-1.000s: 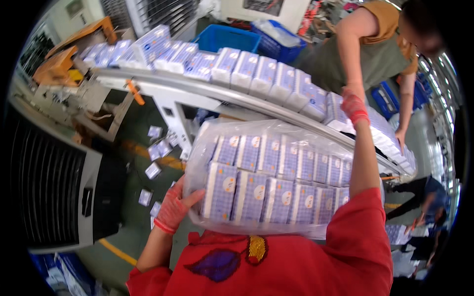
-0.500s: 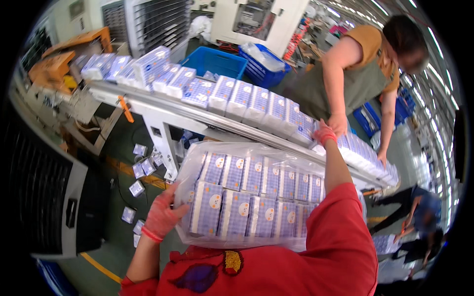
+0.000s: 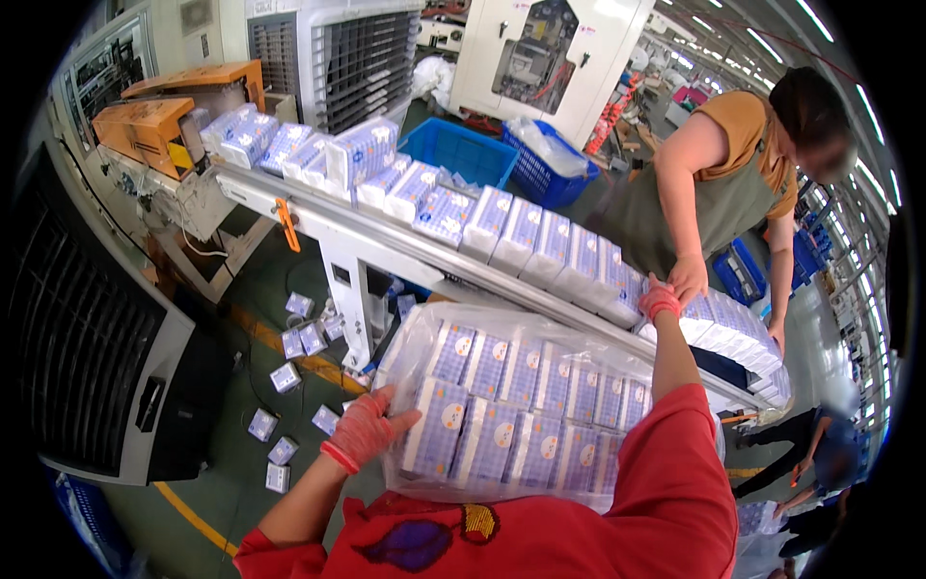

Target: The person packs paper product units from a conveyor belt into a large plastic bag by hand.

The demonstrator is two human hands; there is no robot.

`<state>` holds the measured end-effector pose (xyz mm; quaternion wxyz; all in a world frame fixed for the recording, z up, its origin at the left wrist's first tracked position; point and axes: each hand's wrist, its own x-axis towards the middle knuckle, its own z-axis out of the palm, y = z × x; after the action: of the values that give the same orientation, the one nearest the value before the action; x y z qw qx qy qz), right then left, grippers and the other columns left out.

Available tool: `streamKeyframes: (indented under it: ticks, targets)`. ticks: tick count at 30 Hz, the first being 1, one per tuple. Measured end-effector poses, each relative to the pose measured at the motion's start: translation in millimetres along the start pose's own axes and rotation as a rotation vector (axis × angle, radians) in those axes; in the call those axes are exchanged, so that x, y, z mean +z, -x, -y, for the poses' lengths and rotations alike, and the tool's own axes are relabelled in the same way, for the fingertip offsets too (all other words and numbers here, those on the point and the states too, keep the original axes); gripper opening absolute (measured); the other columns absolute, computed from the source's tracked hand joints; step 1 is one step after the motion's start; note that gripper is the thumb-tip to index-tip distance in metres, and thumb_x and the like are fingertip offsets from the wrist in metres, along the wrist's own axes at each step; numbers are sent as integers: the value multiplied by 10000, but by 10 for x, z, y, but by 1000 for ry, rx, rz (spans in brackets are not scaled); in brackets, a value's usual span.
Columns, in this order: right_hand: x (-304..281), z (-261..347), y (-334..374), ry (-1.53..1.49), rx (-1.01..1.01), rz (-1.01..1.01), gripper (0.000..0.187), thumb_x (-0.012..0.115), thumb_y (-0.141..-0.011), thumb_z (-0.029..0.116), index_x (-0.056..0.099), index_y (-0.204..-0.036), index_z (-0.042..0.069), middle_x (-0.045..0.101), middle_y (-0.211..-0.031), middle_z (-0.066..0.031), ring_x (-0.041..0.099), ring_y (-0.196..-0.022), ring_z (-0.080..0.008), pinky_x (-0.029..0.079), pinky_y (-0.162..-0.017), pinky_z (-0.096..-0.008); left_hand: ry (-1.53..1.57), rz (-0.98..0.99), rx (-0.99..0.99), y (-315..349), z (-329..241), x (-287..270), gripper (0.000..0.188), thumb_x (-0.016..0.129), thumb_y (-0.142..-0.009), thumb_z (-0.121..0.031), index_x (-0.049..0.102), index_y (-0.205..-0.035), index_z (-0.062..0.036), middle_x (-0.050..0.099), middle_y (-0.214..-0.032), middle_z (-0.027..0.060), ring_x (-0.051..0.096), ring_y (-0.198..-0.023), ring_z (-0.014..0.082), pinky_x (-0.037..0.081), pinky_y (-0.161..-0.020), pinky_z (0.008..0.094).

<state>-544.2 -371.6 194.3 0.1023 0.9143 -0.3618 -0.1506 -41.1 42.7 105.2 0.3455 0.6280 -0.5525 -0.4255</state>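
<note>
At the left end of a clear plastic bag, my left hand in a thin reddish glove closes on the film, thumb apart from the fingers. Two rows of lilac-checked tissue packs stand inside it, against my front. My right hand, gloved the same way, reaches over the bag to the conveyor. Its fingers are bent at a tissue pack in the line there; the fingertips are partly hidden. Right beside it is a co-worker's hand. Between both hands the co-worker holds an arched row of packs.
Loose packs lie on the floor at left, near a dark air cooler. Behind the conveyor stand two blue crates and a co-worker. An orange machine part sits at the conveyor's far left end.
The view has shifted, so most things sit lower and further right. The co-worker's row of packs has risen into an arch, with a dark gap under it. Both my hands keep their places.
</note>
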Motion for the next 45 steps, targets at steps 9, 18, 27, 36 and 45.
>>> streamKeyframes:
  ticks: [9, 18, 27, 36, 45]
  targets:
    - [-1249, 1879, 708, -744, 886, -436, 687, 672, -633, 281, 397, -1193, -6, 488, -1113, -168, 503, -974, -247, 385, -858, -303, 687, 138, -314, 32, -186, -182, 168, 583, -735, -192, 555, -789, -35, 542, -637, 19, 512, -537, 114, 423, -510, 223]
    - [-1731, 4554, -601, -1297, 119, -214, 672, 590, -688, 290, 325, -1280, 116, 393, -1228, -209, 418, -1117, -275, 317, -932, -290, 1124, 7, -166, -2, 289, -154, 313, 504, -793, -341, 566, -930, -66, 573, -763, 3, 532, -648, 92, 424, -585, 213]
    - [-1948, 5236, -1390, -1171, 295, 35, 726, 590, -620, 369, 339, -1250, 111, 473, -1076, -247, 504, -970, -360, 412, -823, -359, 1528, -329, -348, -97, 588, -794, 294, 504, -796, -270, 557, -979, -46, 588, -846, 32, 558, -734, 157, 446, -627, 275]
    - [-1946, 6018, -1352, -713, 220, -90, 633, 549, -694, 337, 345, -1209, 31, 442, -1043, -277, 577, -765, -354, 462, -662, -432, 821, -357, 28, -266, -122, -1561, 246, 578, -718, -56, 557, -959, -16, 564, -738, 4, 478, -552, 52, 361, -480, 168]
    - [-1682, 4035, -40, -958, 216, 107, 586, 540, -703, 541, 529, -1123, 133, 530, -1114, -119, 509, -1009, -275, 374, -883, -318, 365, -475, 202, -247, -21, -2613, 331, 540, -752, -24, 505, -1081, -32, 523, -915, 12, 479, -797, 87, 377, -741, 208]
